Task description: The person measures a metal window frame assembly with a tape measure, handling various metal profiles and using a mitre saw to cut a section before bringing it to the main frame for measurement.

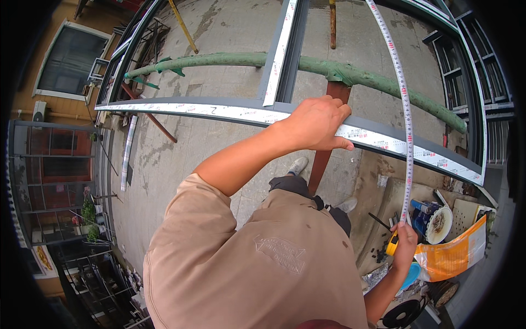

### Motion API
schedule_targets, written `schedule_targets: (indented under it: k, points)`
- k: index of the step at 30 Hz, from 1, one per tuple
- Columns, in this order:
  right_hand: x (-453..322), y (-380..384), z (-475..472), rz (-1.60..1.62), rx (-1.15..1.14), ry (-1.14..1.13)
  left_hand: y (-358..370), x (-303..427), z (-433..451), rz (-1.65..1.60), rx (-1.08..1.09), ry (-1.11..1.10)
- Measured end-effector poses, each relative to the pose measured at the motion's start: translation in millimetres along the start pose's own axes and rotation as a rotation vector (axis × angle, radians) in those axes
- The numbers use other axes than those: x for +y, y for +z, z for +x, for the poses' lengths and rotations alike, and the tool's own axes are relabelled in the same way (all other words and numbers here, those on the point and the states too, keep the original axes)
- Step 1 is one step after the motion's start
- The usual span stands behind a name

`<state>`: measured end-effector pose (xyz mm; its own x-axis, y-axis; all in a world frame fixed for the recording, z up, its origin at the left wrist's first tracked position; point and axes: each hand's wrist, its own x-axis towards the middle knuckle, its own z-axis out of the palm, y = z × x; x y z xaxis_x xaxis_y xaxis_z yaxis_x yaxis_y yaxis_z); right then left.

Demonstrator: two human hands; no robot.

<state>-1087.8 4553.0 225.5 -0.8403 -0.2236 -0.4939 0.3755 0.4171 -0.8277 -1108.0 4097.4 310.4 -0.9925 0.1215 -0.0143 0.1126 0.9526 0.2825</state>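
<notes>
My left hand [316,123] grips the near rail of a large grey metal window frame [185,107], fingers over the top and thumb on the near side. Printed white protective film covers much of the rail. A grey mullion [283,53] with a film strip meets that rail just beyond my hand. Low at the right, my right hand [404,238] holds a yellow tape measure case [392,243]. Its white blade [404,103] runs out over the near rail and across the frame's opening to the top of the view, where its end is out of sight.
A green-wrapped pole [197,61] and a red-brown metal leg [322,168] are below the frame. To my right lie a white-rimmed bucket [439,225], an orange bag [452,251] and small black pieces [379,254]. More metal frames [487,61] stand at far right.
</notes>
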Motion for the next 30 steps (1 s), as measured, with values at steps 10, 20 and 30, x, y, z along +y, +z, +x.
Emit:
schedule_targets:
  k: [10,20,30]
  points:
    - [-40.7,173.3,-104.7,0.097,0.324,0.151,-8.1,-74.4,-34.1,-0.149,-0.108,0.268]
    - [-65.8,274.9,-168.9,-0.029,0.577,0.139,-14.6,-82.7,-22.6,-0.048,-0.209,0.35]
    - [-82.0,344.7,-196.7,-0.152,0.636,0.23,-45.5,-171.2,41.3,-0.87,-0.235,-0.035]
